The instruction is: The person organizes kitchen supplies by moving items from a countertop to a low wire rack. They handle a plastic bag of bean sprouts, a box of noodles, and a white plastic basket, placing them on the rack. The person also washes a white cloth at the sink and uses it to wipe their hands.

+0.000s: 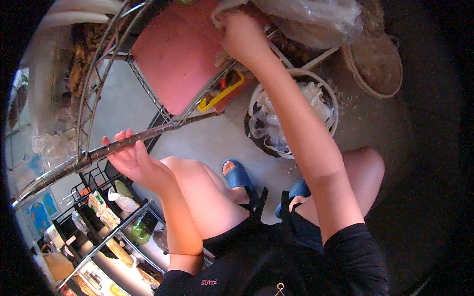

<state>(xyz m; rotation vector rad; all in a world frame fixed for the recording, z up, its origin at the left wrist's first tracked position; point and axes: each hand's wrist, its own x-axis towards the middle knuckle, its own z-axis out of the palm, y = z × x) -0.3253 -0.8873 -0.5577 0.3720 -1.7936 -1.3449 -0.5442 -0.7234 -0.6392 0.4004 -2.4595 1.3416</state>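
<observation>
My left hand (131,159) rests on the metal post (155,131) of a wire shelving rack, its fingers behind the post and its thumb in front. At the top of the view my right hand (240,37) is closed on a pale, crumpled cloth (220,16), blurred and partly hidden by the fist. That hand is over a pink sheet (177,59) lying on a shelf of the rack.
Below my right forearm stands a round bin (335,111) holding crumpled plastic and paper. Clear plastic bags (318,18) and a basket (377,66) are farther right. A yellow-rimmed tray (224,94) lies beneath the shelf. At lower left, a black rack (89,251) holds packaged goods.
</observation>
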